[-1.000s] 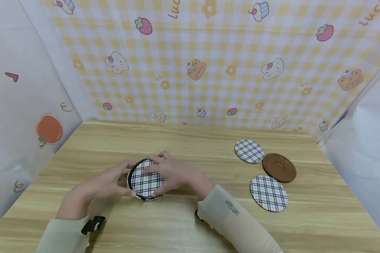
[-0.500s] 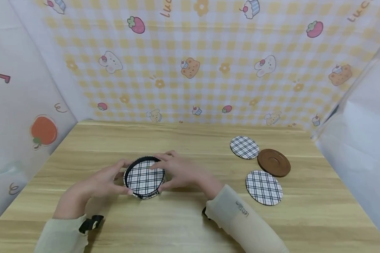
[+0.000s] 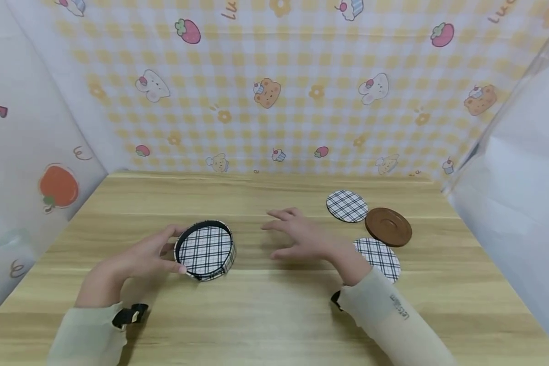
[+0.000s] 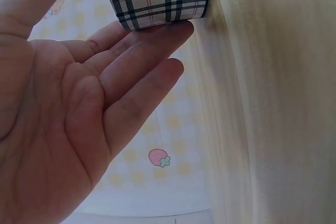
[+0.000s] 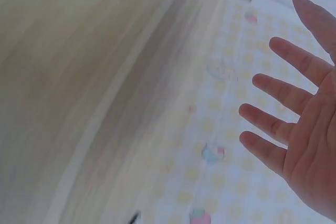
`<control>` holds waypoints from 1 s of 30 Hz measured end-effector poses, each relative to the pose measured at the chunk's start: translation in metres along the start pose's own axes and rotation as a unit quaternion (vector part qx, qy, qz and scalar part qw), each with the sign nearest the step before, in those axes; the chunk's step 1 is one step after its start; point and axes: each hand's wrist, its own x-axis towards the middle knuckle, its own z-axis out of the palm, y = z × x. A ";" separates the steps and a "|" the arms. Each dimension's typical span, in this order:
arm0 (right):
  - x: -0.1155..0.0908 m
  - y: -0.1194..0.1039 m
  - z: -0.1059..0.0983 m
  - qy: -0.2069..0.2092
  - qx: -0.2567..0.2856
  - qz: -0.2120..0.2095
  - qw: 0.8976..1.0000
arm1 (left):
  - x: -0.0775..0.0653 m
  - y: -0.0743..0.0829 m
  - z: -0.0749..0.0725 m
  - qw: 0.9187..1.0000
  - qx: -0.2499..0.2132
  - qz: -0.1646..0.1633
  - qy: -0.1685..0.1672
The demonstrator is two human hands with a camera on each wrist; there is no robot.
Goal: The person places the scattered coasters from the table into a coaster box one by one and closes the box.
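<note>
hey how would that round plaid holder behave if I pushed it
The holder would likely slide rather than tip, being wide and low. It seems stiff too, keeping an even curve where the left hand holds it.

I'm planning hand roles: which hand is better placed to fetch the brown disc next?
Right, I'd judge. The right hand holds nothing and is nearer the brown disc; the left hand holds the plaid round box, farther away.

The head camera is looking forward and down over the wood-grain tabletop (image 3: pixel 265 315) toward the gingham backdrop (image 3: pixel 302 66). Turned sideways, the wrist cameras are facing the left hand (image 4: pixel 79 95) and right hand (image 5: pixel 312 127) closely, both sharing the round plaid box (image 3: pixel 229 261).
</note>
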 end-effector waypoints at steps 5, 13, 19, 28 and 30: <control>-0.032 0.020 -0.011 0.023 0.001 0.017 1.000 | 0.000 0.000 0.000 1.000 -0.003 0.007 -0.006; -0.080 0.046 -0.024 0.047 0.011 0.066 0.997 | 0.000 0.001 -0.001 1.000 -0.017 0.013 -0.013; -0.113 0.065 -0.026 0.078 0.011 0.092 0.993 | -0.001 -0.001 -0.001 0.999 -0.028 0.023 -0.020; -0.154 0.087 -0.028 0.084 -0.011 0.088 0.993 | -0.001 -0.001 -0.002 0.999 -0.028 0.032 -0.022; -0.159 0.091 -0.026 0.075 -0.015 0.097 0.992 | -0.001 -0.001 -0.002 0.998 -0.033 0.036 -0.025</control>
